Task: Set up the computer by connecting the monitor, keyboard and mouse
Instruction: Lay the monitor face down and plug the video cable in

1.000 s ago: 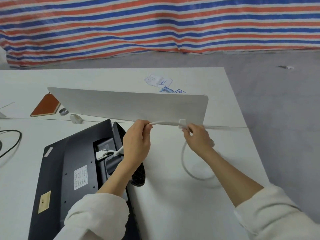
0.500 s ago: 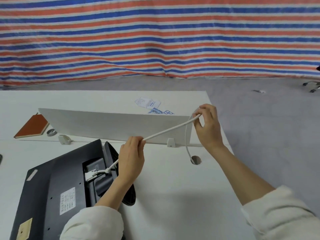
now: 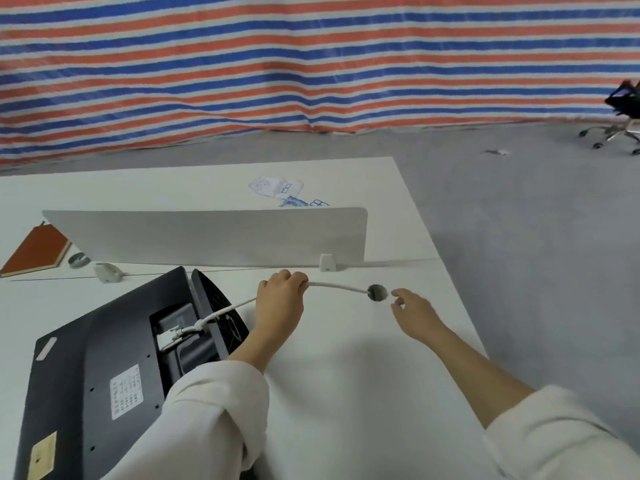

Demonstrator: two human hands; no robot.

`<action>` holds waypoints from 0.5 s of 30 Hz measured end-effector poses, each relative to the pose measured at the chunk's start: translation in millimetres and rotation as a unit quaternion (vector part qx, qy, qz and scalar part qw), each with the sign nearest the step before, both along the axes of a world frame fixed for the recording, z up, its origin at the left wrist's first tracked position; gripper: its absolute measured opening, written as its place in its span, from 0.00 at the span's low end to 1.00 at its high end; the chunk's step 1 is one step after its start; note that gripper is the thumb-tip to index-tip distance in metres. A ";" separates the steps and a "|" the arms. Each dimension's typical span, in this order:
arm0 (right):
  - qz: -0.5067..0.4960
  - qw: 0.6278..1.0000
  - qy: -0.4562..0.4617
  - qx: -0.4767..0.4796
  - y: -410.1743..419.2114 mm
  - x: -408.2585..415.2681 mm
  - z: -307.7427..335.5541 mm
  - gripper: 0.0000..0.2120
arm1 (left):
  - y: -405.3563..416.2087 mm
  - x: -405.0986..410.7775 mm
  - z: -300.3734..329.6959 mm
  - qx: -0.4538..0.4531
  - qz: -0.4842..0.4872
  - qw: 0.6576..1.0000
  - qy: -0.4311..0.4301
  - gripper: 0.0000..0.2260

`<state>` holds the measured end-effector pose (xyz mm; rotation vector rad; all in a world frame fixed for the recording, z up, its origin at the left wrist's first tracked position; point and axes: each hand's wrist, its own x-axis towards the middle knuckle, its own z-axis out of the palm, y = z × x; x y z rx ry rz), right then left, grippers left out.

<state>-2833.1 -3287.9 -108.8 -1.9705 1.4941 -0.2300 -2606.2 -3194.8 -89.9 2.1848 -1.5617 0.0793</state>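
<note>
On the white desk [image 3: 346, 393], at seven o'clock: monitor [image 3: 93, 368], black, lying face down, its stand [image 3: 221, 313] pointing toward the divider. White cable [image 3: 336, 287] plugged into the port recess on the monitor's back, running out toward two o'clock, through the left hand [image 3: 282, 299], then on to a grey hole [image 3: 376, 292] in the desk, where it drops out of sight. Left hand: fingers curled round the cable, fist closed on it, between monitor and hole. Right hand [image 3: 414, 315]: just beside the hole at its four o'clock, fingers loosely bent, holding nothing, clear of the cable. Both arms in white sleeves. Divider [image 3: 207, 237]: white panel standing upright across the desk at twelve o'clock, with a small white clip [image 3: 327, 262] at its foot. Brown notebook [image 3: 36, 251] at ten o'clock. Striped tarp [image 3: 311, 64] behind; office chair [image 3: 623, 116] far off at two o'clock.
</note>
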 end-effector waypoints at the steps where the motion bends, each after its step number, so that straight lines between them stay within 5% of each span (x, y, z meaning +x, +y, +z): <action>1: 0.016 0.999 0.007 0.034 8.5 0.9 -7.2 0.19 | -1.3 -1.7 -7.6 0.041 -0.006 0.999 -0.012 0.11; 5: 0.019 0.994 -0.009 0.103 55.4 -7.8 -29.4 0.19 | -1.0 -14.0 -26.6 0.158 -0.027 0.983 -0.084 0.16; 9: -0.033 0.990 -0.005 0.140 109.6 -35.0 -50.6 0.18 | 14.9 -37.3 -35.7 0.161 -0.073 0.978 -0.108 0.20; 15: -0.173 0.978 -0.064 0.098 194.0 -59.8 -60.0 0.16 | 65.9 -85.7 -42.2 0.131 -0.184 0.973 0.039 0.18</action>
